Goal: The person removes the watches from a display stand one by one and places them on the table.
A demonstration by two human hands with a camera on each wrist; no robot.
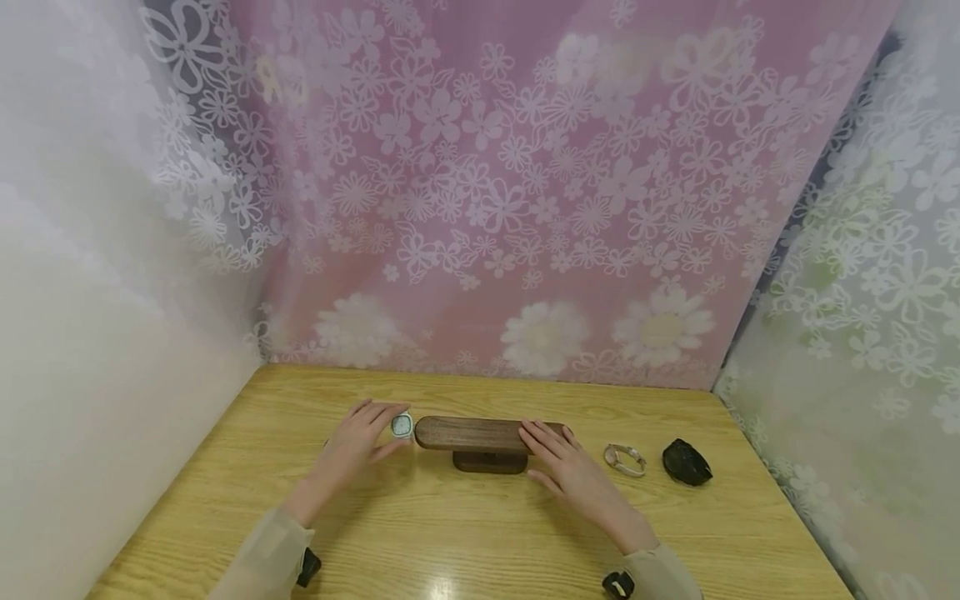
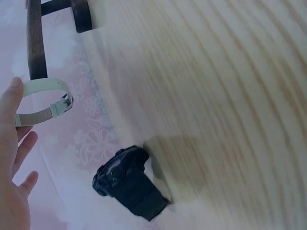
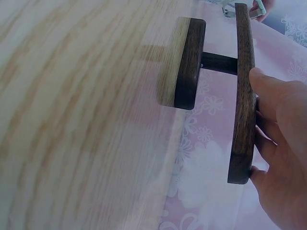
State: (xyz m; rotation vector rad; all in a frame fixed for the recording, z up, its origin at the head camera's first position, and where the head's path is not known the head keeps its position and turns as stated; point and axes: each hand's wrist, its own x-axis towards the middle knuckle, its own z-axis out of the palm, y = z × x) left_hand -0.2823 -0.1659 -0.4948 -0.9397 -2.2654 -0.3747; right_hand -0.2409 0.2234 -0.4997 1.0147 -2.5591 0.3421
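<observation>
A dark wooden T-shaped stand (image 1: 472, 434), with a long rounded bar on a short post and base, stands upright on the table. My right hand (image 1: 577, 483) holds the right end of its bar, fingers over the top. Just off the bar's left end, my left hand (image 1: 356, 442) pinches a wristwatch (image 1: 402, 426) with a pale square face. In the left wrist view its mint strap (image 2: 45, 85) is buckled into a loop, close to the bar's tip. Whether strap and bar touch, I cannot tell.
A black wristwatch (image 2: 127, 179) sits on the table by my left hand, mostly hidden in the head view. To the right of the stand lie a light-strapped wristwatch (image 1: 625, 460) and a black rounded object (image 1: 686, 462). Floral curtain (image 1: 480, 208) hangs behind the wooden table (image 1: 450, 542).
</observation>
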